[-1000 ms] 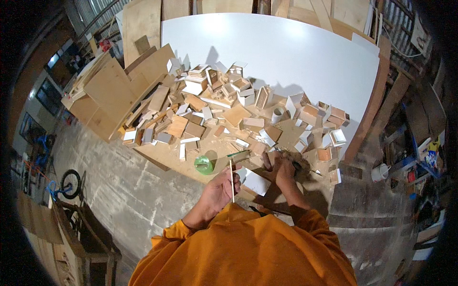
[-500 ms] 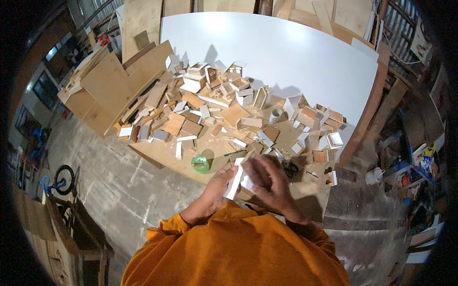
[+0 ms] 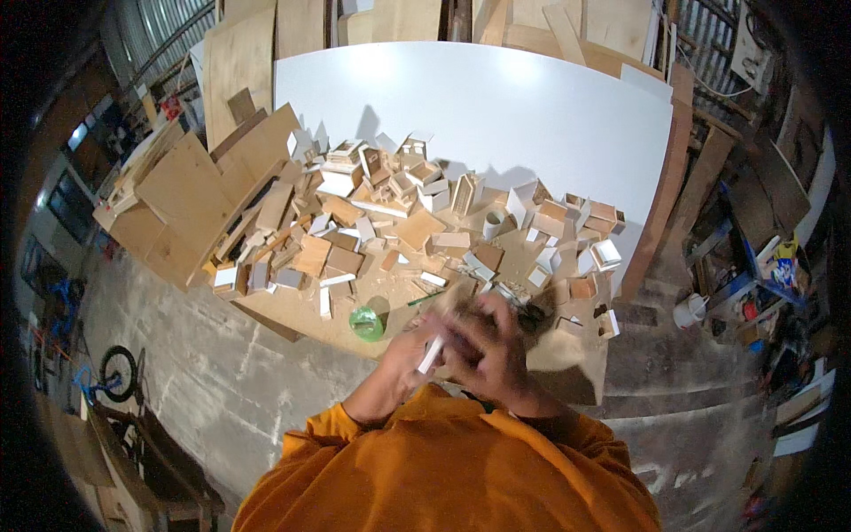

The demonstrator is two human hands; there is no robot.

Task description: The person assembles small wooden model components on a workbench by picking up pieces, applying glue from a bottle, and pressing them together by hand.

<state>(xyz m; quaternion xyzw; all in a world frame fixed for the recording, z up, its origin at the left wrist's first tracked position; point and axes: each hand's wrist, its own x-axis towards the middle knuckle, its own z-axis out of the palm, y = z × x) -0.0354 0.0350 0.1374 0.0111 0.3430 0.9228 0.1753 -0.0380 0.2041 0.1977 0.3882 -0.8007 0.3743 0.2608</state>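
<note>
Close in front of my body, my left hand (image 3: 403,362) is closed around a small white-faced wooden piece (image 3: 432,355), whose narrow white edge shows beside the fingers. My right hand (image 3: 496,355) is over the same piece from the right, its fingers bent and smeared by motion, so its grip is unclear. A blurred tan part (image 3: 461,306) sticks up beyond the fingers; whether it belongs to the white piece I cannot tell. Left of my hands stands a translucent green container (image 3: 365,324). A thin green stick (image 3: 424,301) lies just beyond them.
Small wooden houses, boxes and offcuts (image 3: 417,229) are heaped across the worktable (image 3: 292,306). A white cup-like cylinder (image 3: 493,224) stands among them. Behind rises a large white panel (image 3: 479,106), with plywood sheets (image 3: 186,191) leaning at the left. A white bucket (image 3: 690,310) sits at the right.
My right hand has closed in over the white piece, covering most of its face. The piece now shows mainly its edge. The whole view has shifted slightly.
</note>
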